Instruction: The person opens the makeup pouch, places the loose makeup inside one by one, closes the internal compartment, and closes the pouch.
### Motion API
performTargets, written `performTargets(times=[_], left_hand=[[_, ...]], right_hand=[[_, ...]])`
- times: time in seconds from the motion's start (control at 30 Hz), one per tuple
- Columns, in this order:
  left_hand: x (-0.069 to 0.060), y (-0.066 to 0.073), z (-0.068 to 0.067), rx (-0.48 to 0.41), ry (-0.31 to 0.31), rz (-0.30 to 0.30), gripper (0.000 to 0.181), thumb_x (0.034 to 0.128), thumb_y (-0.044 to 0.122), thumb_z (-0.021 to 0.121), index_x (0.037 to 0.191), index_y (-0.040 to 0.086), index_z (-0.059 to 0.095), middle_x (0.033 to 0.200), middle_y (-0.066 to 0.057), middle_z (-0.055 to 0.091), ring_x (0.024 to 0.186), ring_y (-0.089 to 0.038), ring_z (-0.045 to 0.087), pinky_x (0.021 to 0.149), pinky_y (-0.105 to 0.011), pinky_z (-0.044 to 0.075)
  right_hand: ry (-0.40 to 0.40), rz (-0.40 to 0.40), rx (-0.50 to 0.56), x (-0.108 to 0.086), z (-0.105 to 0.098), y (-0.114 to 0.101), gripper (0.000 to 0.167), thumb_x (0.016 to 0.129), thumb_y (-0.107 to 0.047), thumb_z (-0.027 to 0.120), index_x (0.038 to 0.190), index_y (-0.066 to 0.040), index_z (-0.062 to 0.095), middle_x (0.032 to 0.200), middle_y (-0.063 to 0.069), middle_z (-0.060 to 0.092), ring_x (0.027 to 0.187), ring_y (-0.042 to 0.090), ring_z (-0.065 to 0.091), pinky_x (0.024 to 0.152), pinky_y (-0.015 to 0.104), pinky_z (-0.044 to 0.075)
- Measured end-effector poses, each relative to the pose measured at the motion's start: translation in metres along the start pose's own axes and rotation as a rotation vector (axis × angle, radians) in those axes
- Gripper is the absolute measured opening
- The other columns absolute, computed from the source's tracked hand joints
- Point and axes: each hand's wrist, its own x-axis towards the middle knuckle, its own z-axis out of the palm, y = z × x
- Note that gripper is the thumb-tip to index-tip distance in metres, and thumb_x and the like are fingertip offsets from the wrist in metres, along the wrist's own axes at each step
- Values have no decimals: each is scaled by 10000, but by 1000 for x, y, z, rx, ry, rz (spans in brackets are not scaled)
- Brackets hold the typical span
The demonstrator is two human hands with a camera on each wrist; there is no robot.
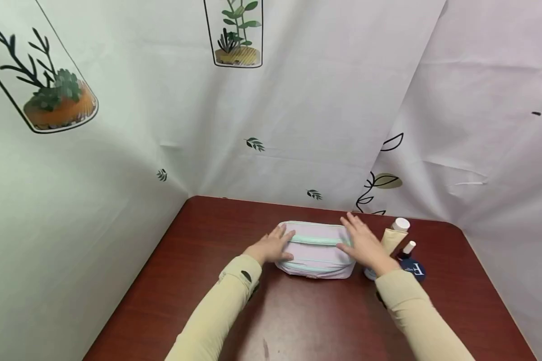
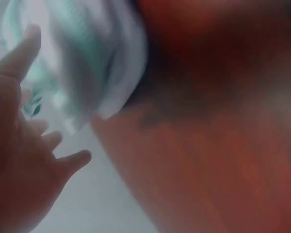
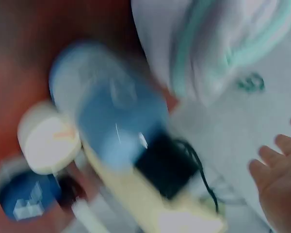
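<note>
A lilac pouch [image 1: 316,253] with mint green trim and a mint handle lies on the dark red table. At its left end is my left hand [image 1: 271,245], fingers spread; in the left wrist view this hand [image 2: 24,155] appears beside the blurred pouch [image 2: 82,53]. My right hand [image 1: 363,243] is at the pouch's right end, fingers spread and relaxed. The right wrist view shows part of that hand [image 3: 281,179] at the right edge and the pouch [image 3: 218,43] above. Whether the fingers touch the fabric is hard to tell.
Right of the pouch stand a cream tube [image 1: 392,239], a white-capped container [image 1: 401,224], a small bottle with a white cap [image 1: 409,246] and a dark blue round item [image 1: 413,269]. A blue bottle with a black cap [image 3: 116,111] shows blurred. Patterned white cloth [image 1: 298,100] hangs behind.
</note>
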Motion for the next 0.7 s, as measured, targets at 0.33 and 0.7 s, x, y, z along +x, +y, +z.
performTargets(times=[0.33, 0.7], left_hand=[[3, 23, 26, 42, -18, -166, 665, 820, 366, 692, 1390, 190, 397, 1498, -140, 232, 1373, -311, 187, 911, -470, 417], [8, 30, 34, 147, -32, -255, 667, 771, 423, 706, 1359, 242, 450, 1468, -120, 307, 1355, -297, 249, 820, -466, 464]], right_hand=[[-134, 359, 194, 8, 48, -7, 1060, 677, -96, 807, 1460, 26, 104, 1473, 322, 9, 1306, 523, 101, 980, 621, 232], [42, 612, 712, 22, 33, -5, 551, 919, -124, 384, 1434, 23, 253, 1443, 283, 194, 1338, 412, 139, 1054, 519, 157]])
